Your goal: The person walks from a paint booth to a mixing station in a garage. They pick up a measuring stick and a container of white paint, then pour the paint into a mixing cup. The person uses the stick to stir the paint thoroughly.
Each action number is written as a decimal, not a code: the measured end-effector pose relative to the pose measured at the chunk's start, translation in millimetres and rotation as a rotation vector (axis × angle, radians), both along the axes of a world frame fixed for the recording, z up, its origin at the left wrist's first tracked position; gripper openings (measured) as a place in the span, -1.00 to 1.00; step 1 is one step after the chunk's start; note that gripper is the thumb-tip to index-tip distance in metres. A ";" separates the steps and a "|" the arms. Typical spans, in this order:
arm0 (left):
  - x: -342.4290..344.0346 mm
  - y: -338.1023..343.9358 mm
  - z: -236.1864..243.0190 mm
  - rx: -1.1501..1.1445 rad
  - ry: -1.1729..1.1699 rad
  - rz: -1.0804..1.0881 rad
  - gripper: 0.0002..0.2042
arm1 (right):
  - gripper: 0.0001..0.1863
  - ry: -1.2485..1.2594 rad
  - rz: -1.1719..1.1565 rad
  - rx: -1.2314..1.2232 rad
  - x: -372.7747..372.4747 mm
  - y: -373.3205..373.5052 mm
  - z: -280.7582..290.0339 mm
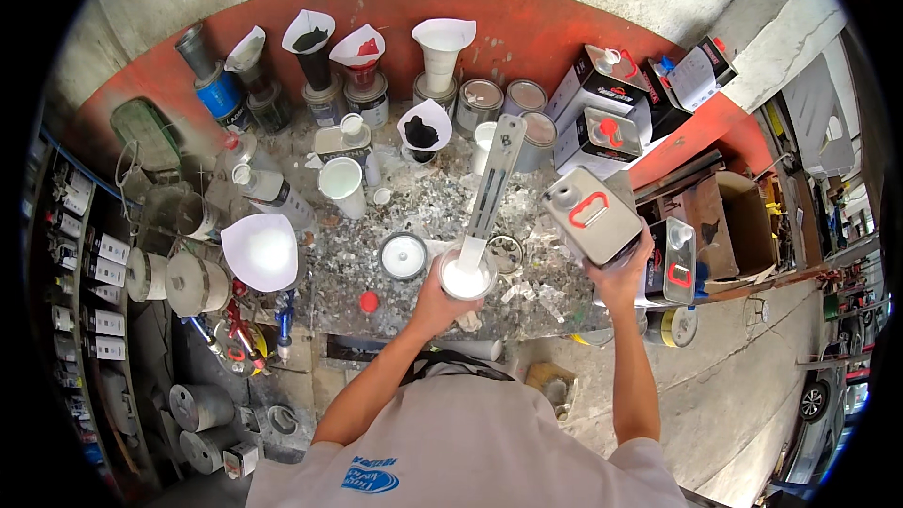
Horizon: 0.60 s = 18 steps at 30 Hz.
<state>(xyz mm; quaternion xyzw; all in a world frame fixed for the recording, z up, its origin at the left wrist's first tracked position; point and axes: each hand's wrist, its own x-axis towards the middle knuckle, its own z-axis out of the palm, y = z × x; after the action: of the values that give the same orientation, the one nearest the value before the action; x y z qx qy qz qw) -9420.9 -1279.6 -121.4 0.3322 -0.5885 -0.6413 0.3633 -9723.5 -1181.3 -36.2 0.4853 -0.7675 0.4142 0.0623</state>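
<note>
My left hand point(438, 309) is wrapped round a cup of white paint point(467, 279) at the front of the bench. A long metal stirring stick point(494, 179) stands in the cup, its lower part coated white. On the right, my right hand point(623, 268) grips a metal solvent can point(596, 216) with a red handle, tilted and held off the bench. The can's spout end leans toward the middle of the bench. Beside the cup lie a small round tin point(403, 256) with a white top and an open tin lid point(506, 254). A red cap point(369, 302) sits near the front edge.
Paint cans with paper strainers point(444, 47) line the back of the paint-spattered bench point(433, 193). More rectangular cans point(602, 136) stand at the right, one point(670, 263) close by my right hand. A white plastic cup point(342, 186) and a filled paper strainer point(260, 252) are at left, above spray guns point(246, 329).
</note>
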 end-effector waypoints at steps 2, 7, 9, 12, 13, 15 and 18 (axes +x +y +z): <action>-8.2 -2.5 10.9 0.031 -0.014 0.005 -0.19 | 0.22 0.095 0.113 0.064 16.1 7.9 33.2; -27.2 -6.8 22.1 -0.014 0.003 0.032 -0.19 | 0.21 0.306 0.317 0.084 33.5 19.1 81.7; -29.1 -7.0 25.0 0.001 0.007 0.027 -0.17 | 0.23 0.429 0.367 0.096 38.6 20.1 94.5; -31.7 -6.8 23.1 -0.011 0.027 0.033 -0.16 | 0.15 0.535 0.389 0.123 46.2 20.9 107.7; -32.3 -7.5 22.4 -0.006 0.034 0.026 -0.16 | 0.13 0.573 0.389 0.134 47.8 21.7 109.4; -33.5 -7.4 21.1 -0.017 0.051 0.026 -0.16 | 0.10 0.583 0.399 0.151 50.0 22.7 111.9; -32.4 -7.8 23.9 -0.056 0.066 0.043 -0.16 | 0.09 0.602 0.414 0.174 53.6 22.3 113.9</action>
<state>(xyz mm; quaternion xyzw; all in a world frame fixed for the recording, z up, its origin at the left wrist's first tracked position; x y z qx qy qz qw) -9453.3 -1287.4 -97.5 0.3132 -0.5864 -0.6274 0.4055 -9670.0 -1158.9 77.7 0.7337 -0.6329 0.1899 0.1584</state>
